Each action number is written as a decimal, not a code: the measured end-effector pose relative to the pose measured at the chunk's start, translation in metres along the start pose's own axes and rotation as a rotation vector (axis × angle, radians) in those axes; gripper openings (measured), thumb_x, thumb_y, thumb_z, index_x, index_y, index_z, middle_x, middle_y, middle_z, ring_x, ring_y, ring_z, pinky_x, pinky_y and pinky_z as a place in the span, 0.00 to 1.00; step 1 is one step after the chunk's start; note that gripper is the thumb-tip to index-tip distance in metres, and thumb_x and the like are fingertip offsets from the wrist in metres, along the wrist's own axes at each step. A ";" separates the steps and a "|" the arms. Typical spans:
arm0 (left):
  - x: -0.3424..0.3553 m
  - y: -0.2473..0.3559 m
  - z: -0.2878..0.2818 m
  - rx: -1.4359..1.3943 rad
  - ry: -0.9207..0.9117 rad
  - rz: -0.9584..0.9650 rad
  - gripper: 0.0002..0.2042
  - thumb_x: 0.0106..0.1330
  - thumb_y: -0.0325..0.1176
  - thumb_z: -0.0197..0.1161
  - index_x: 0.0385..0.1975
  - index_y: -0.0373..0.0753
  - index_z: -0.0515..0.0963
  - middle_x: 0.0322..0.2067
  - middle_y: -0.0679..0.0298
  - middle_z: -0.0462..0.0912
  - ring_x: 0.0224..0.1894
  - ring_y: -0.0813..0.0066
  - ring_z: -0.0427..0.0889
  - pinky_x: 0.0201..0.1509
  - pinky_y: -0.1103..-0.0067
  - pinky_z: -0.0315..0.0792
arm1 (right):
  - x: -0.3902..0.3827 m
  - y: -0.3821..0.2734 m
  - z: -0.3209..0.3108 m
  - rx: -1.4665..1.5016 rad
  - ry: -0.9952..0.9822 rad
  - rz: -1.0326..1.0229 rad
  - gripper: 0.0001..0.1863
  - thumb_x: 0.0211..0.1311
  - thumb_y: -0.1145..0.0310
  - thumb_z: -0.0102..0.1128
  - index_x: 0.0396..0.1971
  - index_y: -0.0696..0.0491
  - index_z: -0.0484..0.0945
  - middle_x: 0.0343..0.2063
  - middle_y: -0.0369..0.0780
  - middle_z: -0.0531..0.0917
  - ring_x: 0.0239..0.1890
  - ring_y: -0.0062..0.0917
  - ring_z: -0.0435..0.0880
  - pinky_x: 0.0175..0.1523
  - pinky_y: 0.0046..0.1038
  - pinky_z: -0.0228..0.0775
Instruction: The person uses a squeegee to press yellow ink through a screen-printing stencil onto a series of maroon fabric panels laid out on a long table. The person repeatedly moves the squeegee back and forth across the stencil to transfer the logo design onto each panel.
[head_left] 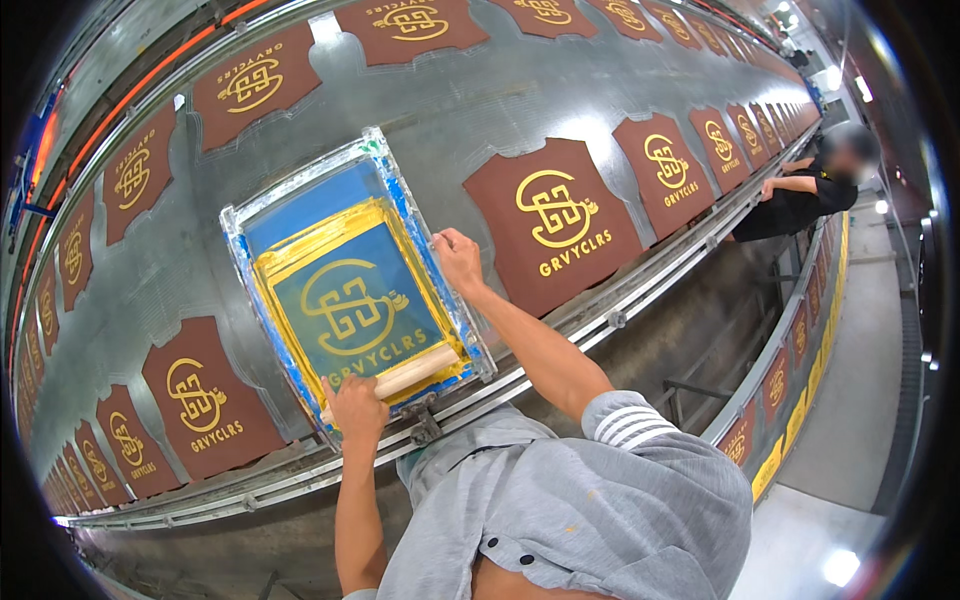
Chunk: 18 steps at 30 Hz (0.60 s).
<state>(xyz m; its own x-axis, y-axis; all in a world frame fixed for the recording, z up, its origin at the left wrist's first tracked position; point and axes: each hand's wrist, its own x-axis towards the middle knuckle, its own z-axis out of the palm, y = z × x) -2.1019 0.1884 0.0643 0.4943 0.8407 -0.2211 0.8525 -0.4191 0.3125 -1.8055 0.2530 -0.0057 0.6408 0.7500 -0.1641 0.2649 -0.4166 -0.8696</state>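
Observation:
A silver-edged screen frame [238,225] with blue mesh, yellow ink bands and a looped emblem with lettering lies on the long grey printing table [400,100]. My left hand [356,402] is closed on the left end of a pale wooden squeegee [420,368], which lies across the near part of the mesh in yellow ink. My right hand [458,258] grips the right side rail of the frame, above the squeegee.
Brown fabric panels [612,245] with yellow prints line both sides of the table. A metal rail [615,322] runs along its near edge. A person in black [800,195] stands farther along at the right. A walkway [855,350] lies beside a neighbouring table.

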 end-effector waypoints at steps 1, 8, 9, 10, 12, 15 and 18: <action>0.000 -0.002 0.001 -0.019 0.020 0.012 0.12 0.45 0.22 0.61 0.29 0.40 0.86 0.33 0.58 0.86 0.45 0.57 0.82 0.68 0.47 0.57 | 0.001 0.000 0.003 -0.010 -0.007 0.010 0.17 0.66 0.56 0.54 0.38 0.55 0.83 0.29 0.48 0.85 0.34 0.41 0.85 0.39 0.39 0.72; -0.014 -0.002 0.014 -0.071 0.080 0.014 0.13 0.46 0.20 0.60 0.33 0.36 0.84 0.34 0.55 0.85 0.43 0.55 0.83 0.51 0.64 0.74 | 0.001 -0.006 0.013 -0.186 0.017 0.043 0.19 0.67 0.55 0.52 0.40 0.55 0.82 0.33 0.49 0.85 0.39 0.46 0.84 0.46 0.43 0.73; -0.017 0.000 0.021 -0.064 0.161 0.039 0.13 0.46 0.21 0.60 0.33 0.36 0.84 0.34 0.56 0.84 0.43 0.55 0.83 0.51 0.65 0.74 | 0.004 -0.012 0.011 -0.196 0.000 0.069 0.19 0.67 0.54 0.52 0.41 0.54 0.82 0.35 0.48 0.85 0.42 0.45 0.83 0.48 0.43 0.73; -0.026 0.003 0.028 -0.054 0.231 0.066 0.13 0.47 0.21 0.61 0.34 0.36 0.83 0.34 0.56 0.84 0.43 0.55 0.82 0.50 0.66 0.74 | 0.003 -0.013 0.009 -0.204 -0.019 0.106 0.19 0.68 0.54 0.51 0.42 0.53 0.82 0.37 0.48 0.85 0.44 0.45 0.83 0.49 0.43 0.72; -0.033 0.010 0.030 -0.041 0.373 0.131 0.12 0.46 0.22 0.61 0.32 0.38 0.83 0.32 0.56 0.83 0.39 0.52 0.83 0.46 0.64 0.75 | 0.001 -0.008 0.009 -0.246 0.060 0.033 0.19 0.68 0.53 0.51 0.42 0.51 0.83 0.41 0.46 0.85 0.48 0.44 0.82 0.52 0.44 0.71; -0.018 0.002 0.010 -0.057 0.048 0.009 0.12 0.45 0.22 0.61 0.31 0.39 0.84 0.29 0.55 0.84 0.34 0.51 0.84 0.40 0.62 0.77 | -0.010 -0.014 0.009 -0.518 0.311 -0.352 0.18 0.68 0.52 0.52 0.43 0.47 0.83 0.46 0.43 0.83 0.53 0.42 0.80 0.56 0.42 0.70; 0.019 -0.007 -0.020 -0.010 -0.016 -0.058 0.08 0.49 0.26 0.62 0.28 0.40 0.85 0.27 0.52 0.85 0.31 0.49 0.84 0.37 0.60 0.77 | -0.035 -0.073 -0.006 -0.537 -0.353 -0.496 0.19 0.66 0.50 0.57 0.46 0.47 0.83 0.47 0.42 0.83 0.55 0.39 0.79 0.57 0.42 0.70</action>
<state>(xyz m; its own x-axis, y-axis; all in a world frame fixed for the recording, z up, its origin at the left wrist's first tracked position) -2.1020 0.2141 0.0769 0.4471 0.8577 -0.2539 0.8779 -0.3664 0.3082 -1.8426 0.2538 0.0663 0.1172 0.9925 -0.0334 0.8257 -0.1161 -0.5521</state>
